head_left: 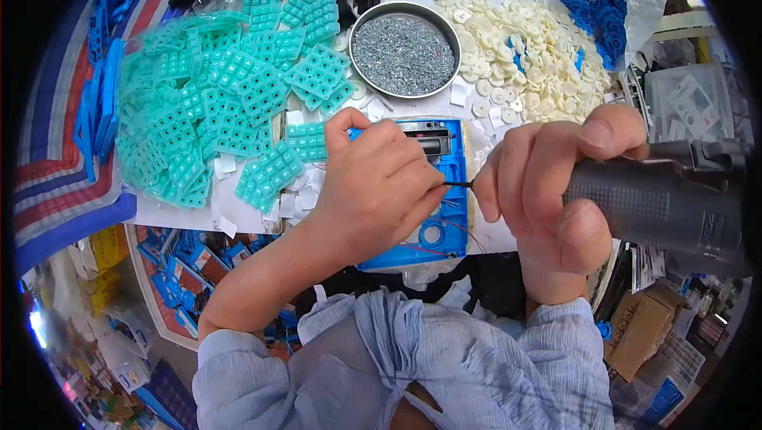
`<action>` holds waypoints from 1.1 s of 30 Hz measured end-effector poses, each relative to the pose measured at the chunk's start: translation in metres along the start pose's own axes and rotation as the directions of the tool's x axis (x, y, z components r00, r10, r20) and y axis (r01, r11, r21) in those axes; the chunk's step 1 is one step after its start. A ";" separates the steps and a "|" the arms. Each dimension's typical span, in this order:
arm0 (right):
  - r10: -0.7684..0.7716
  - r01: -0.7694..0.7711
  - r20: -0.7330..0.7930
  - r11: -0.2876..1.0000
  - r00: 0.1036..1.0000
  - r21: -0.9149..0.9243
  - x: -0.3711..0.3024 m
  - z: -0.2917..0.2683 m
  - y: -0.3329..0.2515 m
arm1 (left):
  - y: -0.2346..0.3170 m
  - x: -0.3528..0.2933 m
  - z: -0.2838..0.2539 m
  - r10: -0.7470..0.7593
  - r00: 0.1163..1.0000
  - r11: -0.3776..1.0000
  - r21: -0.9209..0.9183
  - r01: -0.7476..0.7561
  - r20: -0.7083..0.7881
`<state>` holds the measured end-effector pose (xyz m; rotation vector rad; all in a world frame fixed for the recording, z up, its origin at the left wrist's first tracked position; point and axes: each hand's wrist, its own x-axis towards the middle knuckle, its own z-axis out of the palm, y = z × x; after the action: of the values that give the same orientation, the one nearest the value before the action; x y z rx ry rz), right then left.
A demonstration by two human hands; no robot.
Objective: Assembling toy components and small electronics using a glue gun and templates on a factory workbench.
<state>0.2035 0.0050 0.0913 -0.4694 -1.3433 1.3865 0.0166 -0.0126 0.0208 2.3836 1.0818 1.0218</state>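
My right hand (544, 180) is wrapped round a dark grey electric screwdriver (663, 200), held level with its thin bit (460, 184) pointing left. The bit's tip meets the fingertips of my left hand (373, 180), whose fingers are curled and pinched together; what they pinch is hidden. Beneath the left hand lies a blue plastic casing (446, 235), open side up, with a black part (432, 144) near its top and thin red wires along its lower half. The left hand covers much of the casing's left side.
A round metal dish (355, 61) of small screws stands beyond the casing. Teal rubber keypads (230, 80) are heaped at left, cream plastic discs (508, 57) at back right, beside a bag of blue parts (595, 13). Blue casings fill a bin (163, 315) at lower left.
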 end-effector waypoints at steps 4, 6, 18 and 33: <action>-0.071 0.070 -0.013 0.997 0.997 -0.024 0.005 -0.013 0.017 | -0.001 0.012 0.002 -0.056 0.996 0.996 0.071 0.061 -0.067; -0.120 0.117 -0.047 0.991 0.992 -0.060 0.011 -0.025 0.030 | -0.017 0.022 0.003 -0.087 0.991 0.982 0.159 0.103 -0.104; -0.027 0.011 -0.097 0.986 0.995 -0.164 0.019 -0.029 0.068 | -0.060 0.056 0.000 -0.043 0.999 0.973 0.226 0.050 -0.033; -0.202 0.093 -0.208 0.892 0.957 -0.442 0.038 -0.033 0.031 | -0.025 0.012 -0.004 -0.064 0.970 0.986 0.163 0.025 0.236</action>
<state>0.2060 0.0599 0.0693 -0.7891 -1.4414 0.8665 0.0058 0.0128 0.0152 2.5145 1.1576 0.6296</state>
